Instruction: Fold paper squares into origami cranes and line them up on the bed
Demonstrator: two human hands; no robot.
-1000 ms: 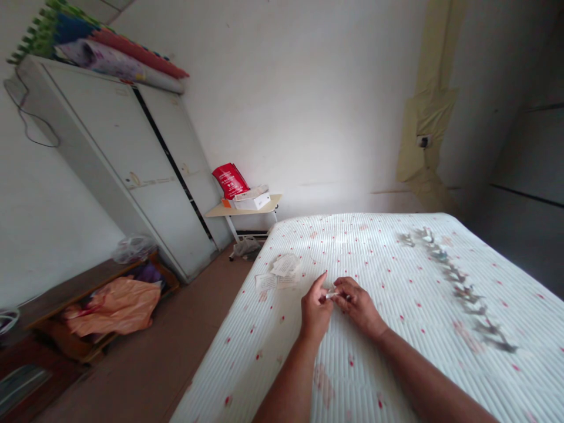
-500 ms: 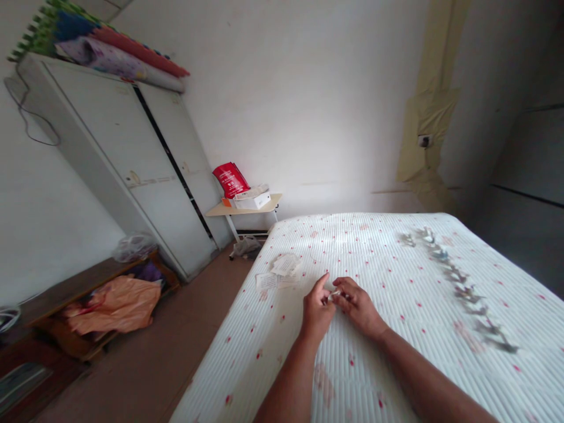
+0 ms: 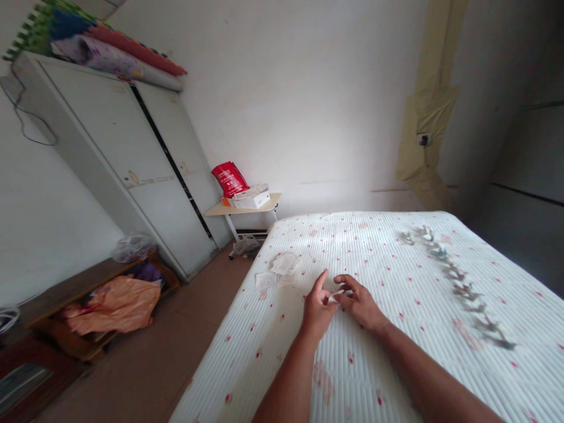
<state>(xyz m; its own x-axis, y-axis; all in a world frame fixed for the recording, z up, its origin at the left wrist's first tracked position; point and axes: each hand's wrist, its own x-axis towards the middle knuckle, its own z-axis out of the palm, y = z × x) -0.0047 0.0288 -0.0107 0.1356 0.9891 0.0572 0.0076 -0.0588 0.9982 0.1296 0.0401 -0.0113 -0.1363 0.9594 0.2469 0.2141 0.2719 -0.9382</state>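
Between my two hands is a small piece of folded white paper point(image 3: 335, 296), pinched above the bed. My left hand point(image 3: 318, 306) grips its left side with thumb and fingers, the index finger raised. My right hand point(image 3: 359, 302) holds the other side between thumb and fingertips. Farther left on the bed lie several printed paper pieces point(image 3: 284, 264), partly overlapping. A row of several small folded paper figures point(image 3: 465, 289) runs along the right side of the bed; they look like paper cranes.
The bed point(image 3: 352, 358) has a white ribbed cover with red dots. Beyond its far left corner stands a small table point(image 3: 215, 208) with a red bag point(image 3: 230, 179) and a white box point(image 3: 253, 201). A grey cabinet point(image 3: 150, 170) and a low wooden bench point(image 3: 83, 276) are at left.
My right fingers have shifted and spread a little, and more of the white paper shows between the hands. The camera view has moved very slightly.
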